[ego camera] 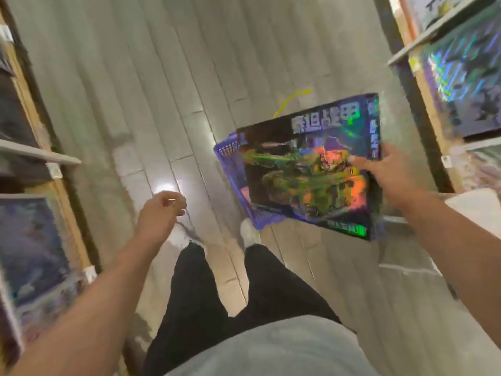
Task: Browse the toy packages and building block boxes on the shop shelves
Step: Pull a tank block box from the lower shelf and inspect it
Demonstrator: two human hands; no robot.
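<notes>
Right hand (386, 172): I see it gripping the box (309, 169) at its right edge, thumb laid over the printed face, fingers wrapped behind the edge.
Box: flat, dark, holographic tank picture; it sits to the left of the gripping fingers, tilted, held out over the basket (230, 158).
Basket: purple, slotted wall showing just beyond the box's left edge; a yellow handle (290, 100) arcs above the box. I cannot tell whether box and basket touch.
Left hand (162, 210): fingers curled in loosely, holding nothing I can make out; well apart from the box, out over the floor (135, 77).
Shelves: right shelves (444, 25) carry shiny boxes just past the right fingers; left shelves (38, 153) carry dark boxes, apart from the left hand.
Image quality: blurred; the box print is partly unreadable.
Below the hands: dark trousers and pale shoes.
</notes>
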